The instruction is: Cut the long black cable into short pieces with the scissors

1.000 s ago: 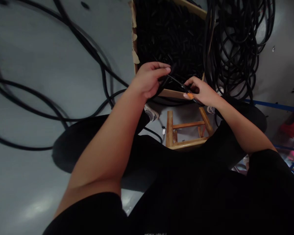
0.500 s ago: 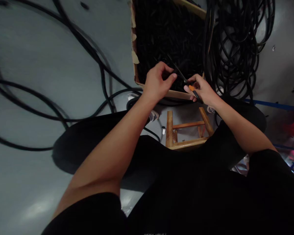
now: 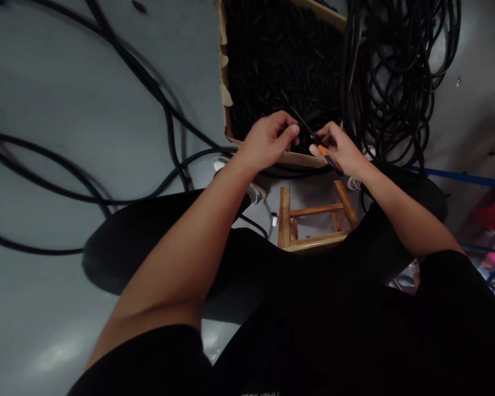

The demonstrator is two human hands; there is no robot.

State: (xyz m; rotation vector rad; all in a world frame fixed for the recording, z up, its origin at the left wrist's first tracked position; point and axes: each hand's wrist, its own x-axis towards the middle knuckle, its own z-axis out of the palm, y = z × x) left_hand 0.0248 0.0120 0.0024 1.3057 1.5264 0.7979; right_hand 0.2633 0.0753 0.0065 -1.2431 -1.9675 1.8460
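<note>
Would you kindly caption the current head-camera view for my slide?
Right hand holds an orange-and-black tool over a box of black pieces, left hand close by, black coils alongside.

Person wears black top (image 3: 334,319), short sleeves (image 3: 144,357) ending above elbows | pale lettering (image 3: 260,394) on front, cut off, illegible | dark trousers (image 3: 115,250) | pale shoes (image 3: 256,193), partly hidden | left hand (image 3: 268,138), right hand (image 3: 343,153) bare

torn-edged tan cardboard box (image 3: 224,69) stood open from above, dense tangled black cables (image 3: 410,71) barred its right side, slim black-and-orange tool (image 3: 312,135) slanted between left hand (image 3: 270,137) and right hand (image 3: 341,151)
</note>
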